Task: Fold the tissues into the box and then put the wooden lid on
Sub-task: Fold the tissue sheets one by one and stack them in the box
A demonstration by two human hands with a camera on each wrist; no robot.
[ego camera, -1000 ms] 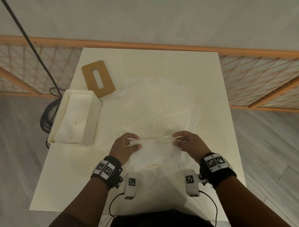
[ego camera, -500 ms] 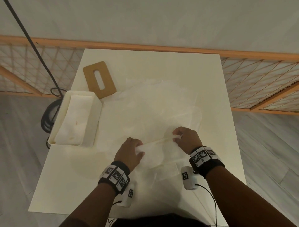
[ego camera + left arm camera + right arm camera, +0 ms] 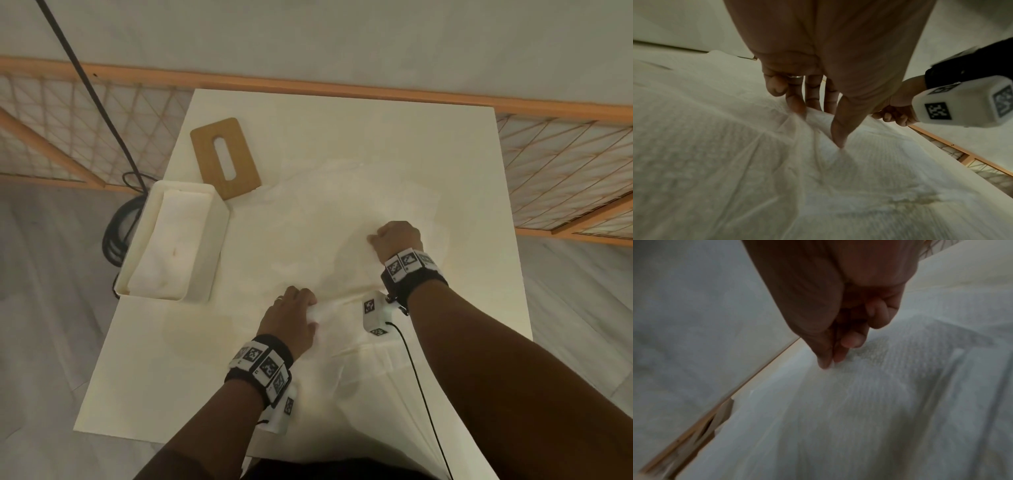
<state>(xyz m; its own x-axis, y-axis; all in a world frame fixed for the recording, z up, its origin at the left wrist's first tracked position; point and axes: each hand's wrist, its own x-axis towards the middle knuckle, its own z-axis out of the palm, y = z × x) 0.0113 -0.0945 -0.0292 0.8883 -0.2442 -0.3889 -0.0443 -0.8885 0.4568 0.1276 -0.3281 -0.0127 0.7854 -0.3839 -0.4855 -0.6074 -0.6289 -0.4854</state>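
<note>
A thin white tissue sheet (image 3: pixel 342 219) lies spread over the middle of the white table (image 3: pixel 144 387). My left hand (image 3: pixel 298 308) pinches a raised fold of the tissue (image 3: pixel 818 123) between thumb and fingers near the table's front. My right hand (image 3: pixel 394 236) is further back and pinches the tissue's edge (image 3: pixel 830 369) with thumb and forefinger. The white box (image 3: pixel 205 274) stands at the left table edge with folded tissues (image 3: pixel 171 246) inside. The wooden lid (image 3: pixel 224 161), with an oval slot, lies flat behind the box.
A wooden lattice fence (image 3: pixel 561 171) runs behind and beside the table. A black cable (image 3: pixel 92 89) hangs down at the left to a coil on the grey floor (image 3: pixel 116 236). More tissue (image 3: pixel 370 394) drapes over the table's front edge.
My right hand has moved away from me across the sheet, carrying the tissue's edge. My left hand shifted slightly forward and right, still gripping the fold.
</note>
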